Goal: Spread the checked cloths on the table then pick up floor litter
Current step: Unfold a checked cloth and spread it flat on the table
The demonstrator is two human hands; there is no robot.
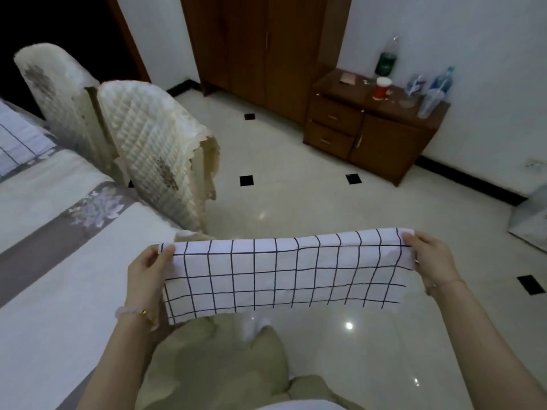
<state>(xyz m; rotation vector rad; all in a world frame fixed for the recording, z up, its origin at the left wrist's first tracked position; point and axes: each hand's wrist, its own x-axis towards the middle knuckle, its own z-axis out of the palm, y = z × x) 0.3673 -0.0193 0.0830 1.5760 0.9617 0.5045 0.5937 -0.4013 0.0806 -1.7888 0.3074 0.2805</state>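
The checked cloth (pixel 284 273) is held in the air, stretched taut between both hands, and is not yet laid down. One upper corner is pinched by the left hand (pixel 148 270) and the other by the right hand (pixel 433 258); nothing else is held. The long axis of the cloth runs from hand to hand, across the body, and the lower edge hangs free below the hands. The worktop (pixel 44 291), covered with a pale banded cover, lies to the left of the left hand. The left hand is therefore judged the nearer one, and a leftward swing of the cloth is called for. A second lined cloth (pixel 14 143) is seen on the worktop, far ahead and left of the left hand. Ahead of the right hand, well apart, a cabinet (pixel 370 137) carries a green bottle (pixel 387 59), a blue-labelled bottle (pixel 441 82) and a red tub (pixel 381 88) with a white lid; their contents cannot be told. Its drawers are shut. No litter can be made out on the floor (pixel 296 179).
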